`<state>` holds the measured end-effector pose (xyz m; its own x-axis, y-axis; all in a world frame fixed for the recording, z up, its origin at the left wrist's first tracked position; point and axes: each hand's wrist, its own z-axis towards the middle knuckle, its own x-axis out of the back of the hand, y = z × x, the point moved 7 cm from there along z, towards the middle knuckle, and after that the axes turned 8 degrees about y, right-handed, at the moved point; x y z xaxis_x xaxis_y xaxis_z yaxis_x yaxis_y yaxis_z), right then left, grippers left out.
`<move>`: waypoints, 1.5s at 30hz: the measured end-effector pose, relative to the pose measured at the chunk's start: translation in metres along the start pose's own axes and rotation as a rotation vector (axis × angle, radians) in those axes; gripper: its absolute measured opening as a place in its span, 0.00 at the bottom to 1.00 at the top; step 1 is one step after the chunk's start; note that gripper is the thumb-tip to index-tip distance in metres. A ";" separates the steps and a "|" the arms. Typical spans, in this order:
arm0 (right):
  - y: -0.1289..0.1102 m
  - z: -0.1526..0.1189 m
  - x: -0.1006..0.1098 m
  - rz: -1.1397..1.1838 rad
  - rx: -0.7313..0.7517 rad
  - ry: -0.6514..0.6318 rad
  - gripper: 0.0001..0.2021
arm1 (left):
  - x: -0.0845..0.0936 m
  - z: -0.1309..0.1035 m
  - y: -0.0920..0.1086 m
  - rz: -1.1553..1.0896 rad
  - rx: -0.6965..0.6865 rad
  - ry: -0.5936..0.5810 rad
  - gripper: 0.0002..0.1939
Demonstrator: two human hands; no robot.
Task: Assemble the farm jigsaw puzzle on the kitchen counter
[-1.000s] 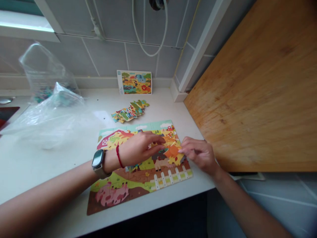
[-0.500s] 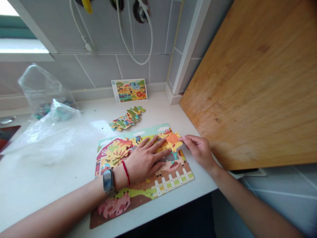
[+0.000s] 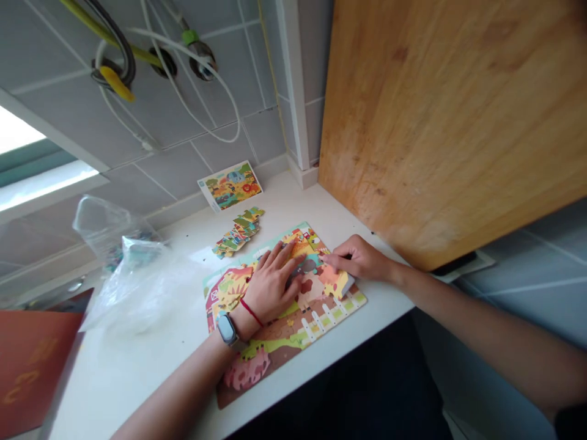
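A farm-scene jigsaw puzzle (image 3: 284, 351) lies on the white counter, showing a barn, a pink pig and a white fence. My left hand (image 3: 274, 284) rests flat on its middle with fingers spread, a watch and a red cord at the wrist. At the puzzle's right side, my right hand (image 3: 355, 260) is closed, thumb and fingers pinching an orange and yellow puzzle piece (image 3: 335, 281) over the picture. Several loose pieces (image 3: 235, 292) lie on the puzzle's left part, by the barn. What lies under my left palm is hidden.
Behind the puzzle is a row of overlapping puzzle pieces (image 3: 238, 233). A picture card (image 3: 232, 185) leans at the wall. Clear plastic bags (image 3: 137, 293) lie on the left, beyond them a red-brown board (image 3: 32, 373). A wooden panel (image 3: 440, 122) stands on the right; cables (image 3: 233, 104) hang above.
My right hand has moved the orange and yellow piece along the puzzle's right side, closer to the fence. My left hand stays flat on the puzzle. The camera view has tilted and shifted.
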<state>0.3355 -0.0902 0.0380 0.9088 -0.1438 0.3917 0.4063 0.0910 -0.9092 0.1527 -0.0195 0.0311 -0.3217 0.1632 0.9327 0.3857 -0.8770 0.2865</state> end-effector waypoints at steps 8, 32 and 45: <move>0.008 0.004 0.017 -0.043 0.015 0.314 0.32 | 0.012 -0.012 0.043 0.005 -0.097 -0.010 0.21; 0.008 0.006 0.018 -0.202 0.027 0.425 0.26 | -0.020 -0.049 0.111 0.005 -0.299 0.059 0.24; 0.005 0.007 0.019 -0.220 0.041 0.449 0.25 | -0.007 -0.050 0.118 0.019 -0.342 0.217 0.19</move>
<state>0.3559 -0.0854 0.0419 0.6742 -0.5731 0.4658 0.5951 0.0480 -0.8023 0.1572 -0.1472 0.0474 -0.5062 0.0788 0.8588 0.0949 -0.9847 0.1463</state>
